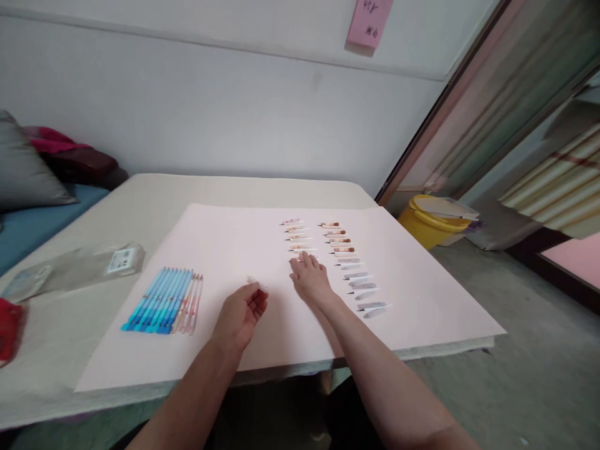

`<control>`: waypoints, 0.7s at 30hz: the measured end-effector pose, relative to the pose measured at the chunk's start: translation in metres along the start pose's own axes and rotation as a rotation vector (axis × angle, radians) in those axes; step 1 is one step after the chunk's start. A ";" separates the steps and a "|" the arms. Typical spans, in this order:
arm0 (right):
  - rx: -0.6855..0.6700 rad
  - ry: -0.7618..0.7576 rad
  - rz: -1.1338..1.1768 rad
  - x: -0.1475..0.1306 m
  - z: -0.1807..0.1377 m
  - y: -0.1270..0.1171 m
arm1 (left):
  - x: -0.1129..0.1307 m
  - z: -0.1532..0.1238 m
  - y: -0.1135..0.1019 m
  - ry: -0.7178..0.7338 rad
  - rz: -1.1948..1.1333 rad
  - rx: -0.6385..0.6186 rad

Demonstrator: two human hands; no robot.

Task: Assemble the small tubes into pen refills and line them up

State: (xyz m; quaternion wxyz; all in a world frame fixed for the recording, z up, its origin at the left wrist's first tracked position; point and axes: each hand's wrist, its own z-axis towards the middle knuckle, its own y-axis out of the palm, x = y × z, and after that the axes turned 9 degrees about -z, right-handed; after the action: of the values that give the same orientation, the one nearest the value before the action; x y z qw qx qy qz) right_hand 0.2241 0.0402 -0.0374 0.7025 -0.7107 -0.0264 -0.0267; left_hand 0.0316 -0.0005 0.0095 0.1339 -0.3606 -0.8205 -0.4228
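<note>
My left hand is closed in a pinch just above the pale sheet. A small clear piece, perhaps plastic film, shows at its fingertips; its exact kind is unclear. My right hand reaches forward with fingers spread, resting at the near end of a column of slim pen-like pieces with dark tips. One such piece lies partly hidden under those fingers. Beside it runs a second column, with brown-ended pieces at the back and grey pieces nearer me.
Several blue pens and clear pinkish pens lie side by side at left on the pale sheet. Farther left are a clear plastic bag and a red object. A yellow bucket stands right of the table.
</note>
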 end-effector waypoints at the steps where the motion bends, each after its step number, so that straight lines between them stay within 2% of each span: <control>1: 0.000 -0.002 -0.002 -0.001 0.001 0.002 | 0.000 0.000 0.000 0.000 -0.002 0.002; 6: 0.030 0.001 -0.011 -0.005 0.002 0.006 | 0.001 0.000 0.000 -0.001 -0.005 -0.004; 13: 0.116 -0.016 -0.006 0.006 0.000 -0.012 | 0.003 0.000 -0.001 0.002 -0.011 -0.009; 18: 0.012 0.053 -0.044 0.021 0.001 -0.009 | 0.003 0.002 -0.003 0.014 -0.016 -0.017; 21: -0.003 0.049 -0.041 0.023 0.002 -0.005 | 0.003 0.002 -0.004 0.012 -0.021 -0.016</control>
State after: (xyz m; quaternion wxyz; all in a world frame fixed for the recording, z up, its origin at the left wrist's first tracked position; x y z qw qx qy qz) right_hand 0.2467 0.0419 -0.0306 0.7010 -0.7103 -0.0240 -0.0584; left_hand 0.0271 0.0014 0.0076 0.1313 -0.3507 -0.8199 -0.4330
